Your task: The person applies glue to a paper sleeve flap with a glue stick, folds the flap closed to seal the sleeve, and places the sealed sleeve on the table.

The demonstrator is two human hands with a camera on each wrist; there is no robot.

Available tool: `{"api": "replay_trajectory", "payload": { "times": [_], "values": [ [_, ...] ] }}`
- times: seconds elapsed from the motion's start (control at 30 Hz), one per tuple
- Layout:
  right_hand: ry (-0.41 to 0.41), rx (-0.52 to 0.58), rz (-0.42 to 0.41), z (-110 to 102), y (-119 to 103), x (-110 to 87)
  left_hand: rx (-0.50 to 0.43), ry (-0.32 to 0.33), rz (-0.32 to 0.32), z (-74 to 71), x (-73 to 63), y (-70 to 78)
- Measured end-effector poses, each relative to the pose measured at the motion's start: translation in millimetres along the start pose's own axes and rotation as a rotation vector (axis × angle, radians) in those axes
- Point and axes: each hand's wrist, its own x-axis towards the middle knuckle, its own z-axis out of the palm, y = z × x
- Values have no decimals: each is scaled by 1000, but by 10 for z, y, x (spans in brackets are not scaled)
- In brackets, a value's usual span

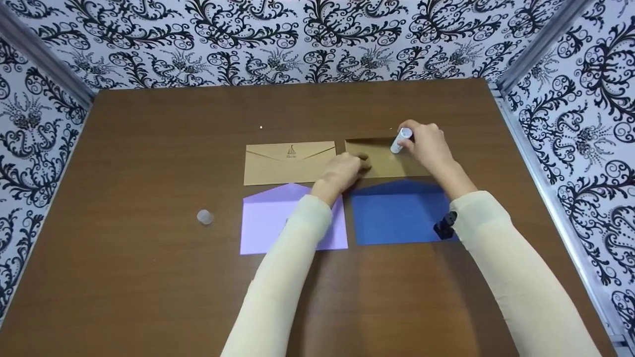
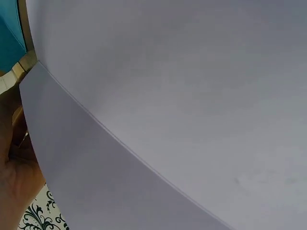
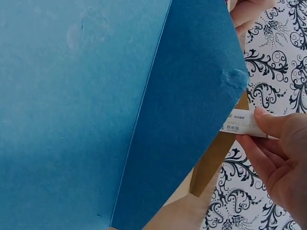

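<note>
My right hand (image 1: 427, 144) pinches a white glue stick (image 1: 401, 140) between thumb and fingers, tilted over the open kraft-brown envelope (image 1: 384, 161). Printed lettering shows on the glue stick (image 3: 242, 122) in the right wrist view. The left hand (image 1: 342, 169) rests at the left part of that same envelope, its fingertips on the paper. Beneath the forearms lie a purple envelope (image 1: 265, 223), partly covered by the left sleeve, and a blue envelope (image 1: 397, 218); both have their flaps spread open toward the far side.
A second brown envelope (image 1: 273, 168), flap folded down and a small ship print on it, lies left of the open one. A round whitish cap (image 1: 205, 216) sits on the brown table (image 1: 149, 277). Patterned panels (image 1: 278, 44) stand behind and beside the table.
</note>
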Motion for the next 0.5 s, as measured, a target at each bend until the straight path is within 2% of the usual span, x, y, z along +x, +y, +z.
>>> {"api": "replay_trajectory", "payload": {
  "times": [0.5],
  "values": [
    [-1,-1,-56,21,-78,-99,16,26,42,-8,-36,10]
  ]
}}
